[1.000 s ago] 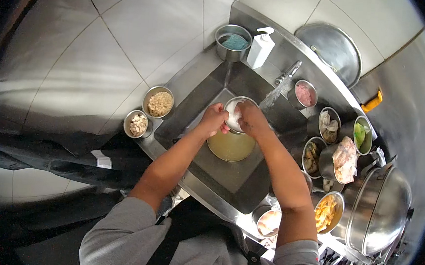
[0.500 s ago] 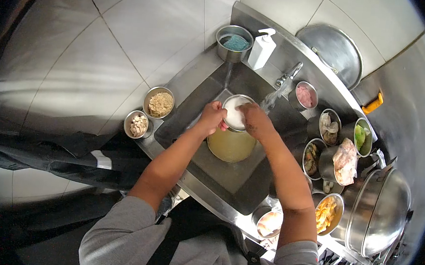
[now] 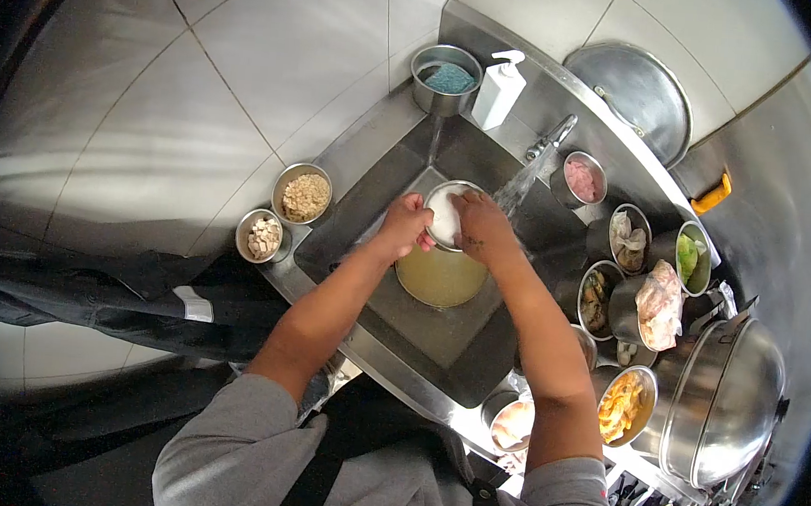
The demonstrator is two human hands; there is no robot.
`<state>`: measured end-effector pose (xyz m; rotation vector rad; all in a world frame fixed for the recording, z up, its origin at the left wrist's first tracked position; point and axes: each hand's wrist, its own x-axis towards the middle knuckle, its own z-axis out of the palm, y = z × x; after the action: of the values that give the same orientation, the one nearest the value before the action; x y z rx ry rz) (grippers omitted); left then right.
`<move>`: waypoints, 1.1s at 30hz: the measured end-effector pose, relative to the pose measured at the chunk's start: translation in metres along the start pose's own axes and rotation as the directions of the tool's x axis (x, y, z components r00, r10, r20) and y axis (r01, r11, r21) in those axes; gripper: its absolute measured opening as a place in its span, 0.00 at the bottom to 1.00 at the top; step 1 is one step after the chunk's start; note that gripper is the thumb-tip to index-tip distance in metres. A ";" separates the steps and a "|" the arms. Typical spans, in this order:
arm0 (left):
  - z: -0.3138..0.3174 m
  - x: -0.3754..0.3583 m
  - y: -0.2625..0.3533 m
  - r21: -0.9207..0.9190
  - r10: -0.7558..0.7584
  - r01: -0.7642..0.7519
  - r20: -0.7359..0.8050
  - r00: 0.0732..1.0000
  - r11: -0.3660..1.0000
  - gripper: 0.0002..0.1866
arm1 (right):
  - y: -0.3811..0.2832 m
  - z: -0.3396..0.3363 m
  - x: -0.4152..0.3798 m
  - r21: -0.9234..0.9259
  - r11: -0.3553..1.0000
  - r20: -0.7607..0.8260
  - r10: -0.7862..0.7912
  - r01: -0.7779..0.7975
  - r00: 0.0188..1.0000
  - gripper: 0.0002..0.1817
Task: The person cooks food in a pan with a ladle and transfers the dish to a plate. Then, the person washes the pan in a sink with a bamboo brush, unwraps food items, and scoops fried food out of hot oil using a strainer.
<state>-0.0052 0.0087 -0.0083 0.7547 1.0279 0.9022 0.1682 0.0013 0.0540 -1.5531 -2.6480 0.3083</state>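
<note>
A small round metal bowl (image 3: pixel 443 242) with white contents (image 3: pixel 442 213) is tilted above a larger pot of yellowish liquid (image 3: pixel 441 279) in the sink. My left hand (image 3: pixel 407 227) grips the small bowl by its left rim. On the right side of the same bowl, my right hand (image 3: pixel 481 224) reaches over the rim, its fingers bent into the white contents; the fingertips are partly hidden, and what they hold, if anything, cannot be made out.
Water runs from the faucet (image 3: pixel 553 139) into the sink (image 3: pixel 363 194). A white pump bottle (image 3: pixel 499 92) and a pot with a blue scrubber (image 3: pixel 449 79) stand behind. Food-filled bowls (image 3: pixel 619 406) line the right; two more (image 3: pixel 304 196) sit left. Someone's dark-clothed legs (image 3: pixel 120 304) are at left.
My right hand has shifted slightly, its fingers now lying further over the white contents. My left hand keeps its hold on the bowl.
</note>
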 end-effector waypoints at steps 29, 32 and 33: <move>0.009 -0.004 -0.009 0.042 -0.016 0.015 0.025 1.000 0.999 0.05 | -0.010 0.014 -0.008 0.155 0.985 -0.261 -0.028 0.070 0.965 0.23; 0.016 -0.010 -0.006 0.036 -0.054 0.054 -0.008 0.999 0.998 0.06 | -0.007 0.016 -0.005 0.216 0.975 -0.150 -0.015 0.047 0.989 0.22; 0.016 -0.008 -0.011 0.027 -0.052 0.052 -0.006 0.999 0.998 0.06 | -0.005 0.016 -0.004 0.237 0.971 -0.100 -0.018 0.041 0.995 0.21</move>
<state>0.0102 -0.0052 -0.0089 0.7449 1.0615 0.8476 0.1632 -0.0065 0.0396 -1.4152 -2.4523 0.5145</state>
